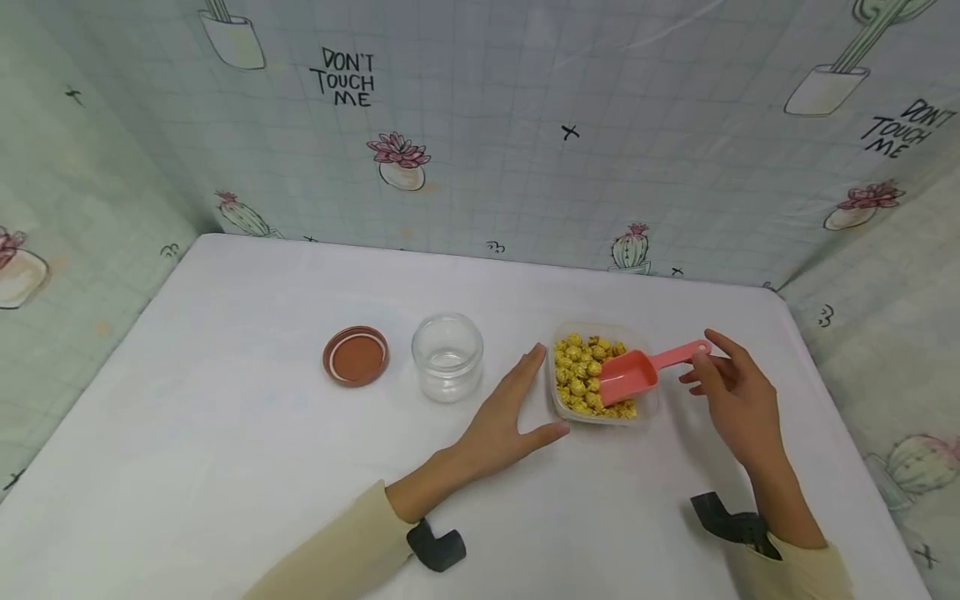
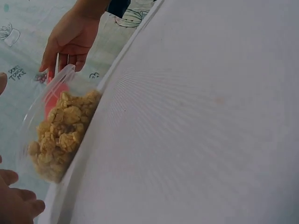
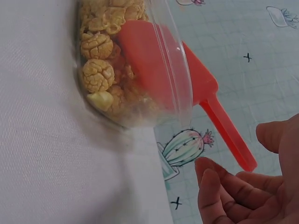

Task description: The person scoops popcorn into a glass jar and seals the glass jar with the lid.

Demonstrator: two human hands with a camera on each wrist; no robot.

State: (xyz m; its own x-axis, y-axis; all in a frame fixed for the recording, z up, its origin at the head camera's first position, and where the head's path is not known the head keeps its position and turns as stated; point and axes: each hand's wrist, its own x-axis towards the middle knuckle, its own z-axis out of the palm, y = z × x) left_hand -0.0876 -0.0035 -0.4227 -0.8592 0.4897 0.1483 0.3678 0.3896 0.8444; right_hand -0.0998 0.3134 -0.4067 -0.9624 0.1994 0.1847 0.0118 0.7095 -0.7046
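Hands: two, both open, empty; one scoop (image 1: 637, 372), one tub (image 1: 647, 346), one jar (image 1: 447, 357), one lid (image 1: 356, 356).

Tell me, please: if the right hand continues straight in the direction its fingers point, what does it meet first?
Most likely the handle of the pink scoop. The right hand has its fingertips right beside the handle's end; in the right wrist view a small gap still shows, though depth is unclear.

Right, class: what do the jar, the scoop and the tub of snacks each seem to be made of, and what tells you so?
Jar: probably clear glass, since its walls look thick and glossy, though it could be plastic.
Scoop: smooth pink-red plastic, uniform in colour with a moulded handle.
Tub: thin clear plastic, see-through with a soft sheen, the yellow snacks showing through its wall.
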